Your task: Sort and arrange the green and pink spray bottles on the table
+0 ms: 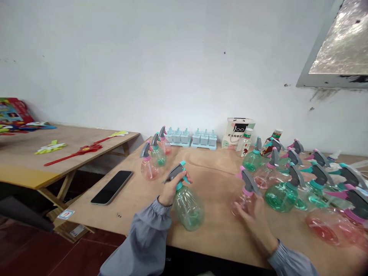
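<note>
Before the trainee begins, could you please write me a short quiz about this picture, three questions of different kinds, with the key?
1. True or false: the left hand holds a green spray bottle, and the right hand a pink spray bottle.

2. Which thing lies flat on the table, to the left of both hands?
A. scissors
B. a smartphone
C. a ruler

3. Fill in: among the three bottles standing between the smartphone and the pale-blue moulds, the middle bottle has a ____ body.

Key: 1. True; 2. B; 3. green
</note>
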A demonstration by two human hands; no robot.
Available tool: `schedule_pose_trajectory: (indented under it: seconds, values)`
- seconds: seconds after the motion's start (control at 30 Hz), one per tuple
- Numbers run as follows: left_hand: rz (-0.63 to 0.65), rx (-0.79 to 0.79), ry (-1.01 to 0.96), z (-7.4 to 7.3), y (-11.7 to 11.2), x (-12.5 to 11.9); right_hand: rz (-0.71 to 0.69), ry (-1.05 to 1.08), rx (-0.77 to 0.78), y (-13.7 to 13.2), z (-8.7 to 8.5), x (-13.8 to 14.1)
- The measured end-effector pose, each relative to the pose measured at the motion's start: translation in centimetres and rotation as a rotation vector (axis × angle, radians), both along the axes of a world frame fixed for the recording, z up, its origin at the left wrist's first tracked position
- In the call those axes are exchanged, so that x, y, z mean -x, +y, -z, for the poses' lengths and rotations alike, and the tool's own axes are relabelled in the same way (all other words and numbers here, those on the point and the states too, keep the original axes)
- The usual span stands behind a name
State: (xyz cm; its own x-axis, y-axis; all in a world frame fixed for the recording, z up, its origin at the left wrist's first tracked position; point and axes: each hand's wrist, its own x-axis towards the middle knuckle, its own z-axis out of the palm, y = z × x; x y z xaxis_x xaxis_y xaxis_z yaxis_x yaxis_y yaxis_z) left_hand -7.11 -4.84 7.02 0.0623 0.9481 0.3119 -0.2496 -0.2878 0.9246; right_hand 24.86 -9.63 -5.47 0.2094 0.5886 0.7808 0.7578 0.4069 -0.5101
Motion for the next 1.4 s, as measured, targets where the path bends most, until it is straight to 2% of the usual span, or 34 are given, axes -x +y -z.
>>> schedule_pose_trajectory:
  seconds: [0.17, 0.3, 0.43, 0.57, 0.73, 0.87, 1.03, 1.17, 1.23, 1.3, 1.4]
  values:
    - [-0.023, -0.084, -0.003, -0.3, -0.2, 0.1, -0.009, -0.076, -0.033, 7.6, -1.2, 2.6]
    - [-0.132, -0.105, 0.083, -0.6, 0.2, 0.2, 0.007, -0.059, -0.098, 10.1, -0.7, 3.8]
    - [-0.017, -0.076, 0.182, -0.5, 0.5, 0.4, 0.010, -0.067, -0.118, 10.2, -0.1, 4.0]
    - [-0.158, -0.117, 0.256, -0.4, 0.7, 0.5, -0.004, -0.118, -0.114, 9.9, -0.2, 3.6]
    - [-0.128, -0.127, 0.192, -0.3, 1.0, 0.7, -0.018, -0.125, -0.119, 9.7, -0.3, 3.6]
    - [-0.283, -0.149, 0.159, 0.0, 1.3, 0.9, -0.028, -0.109, -0.110, 9.5, -0.4, 3.7]
    - [-0.187, -0.116, 0.178, 0.1, 1.3, 1.3, -0.040, -0.106, -0.092, 9.3, -0.6, 3.7]
    - [-0.317, -0.124, 0.226, -0.3, 1.2, 2.0, -0.044, -0.104, -0.084, 9.2, -0.7, 3.6]
    - [-0.333, -0.152, 0.286, -0.8, 1.1, 3.0, -0.045, -0.106, -0.082, 9.2, -0.6, 3.6]
    - [-0.384, -0.203, 0.342, -1.5, 1.0, 4.6, -0.047, -0.109, -0.086, 9.1, -0.5, 3.5]
    - [-0.591, -0.274, 0.395, -1.8, 1.1, 7.8, -0.052, -0.098, -0.083, 9.1, -0.4, 3.5]
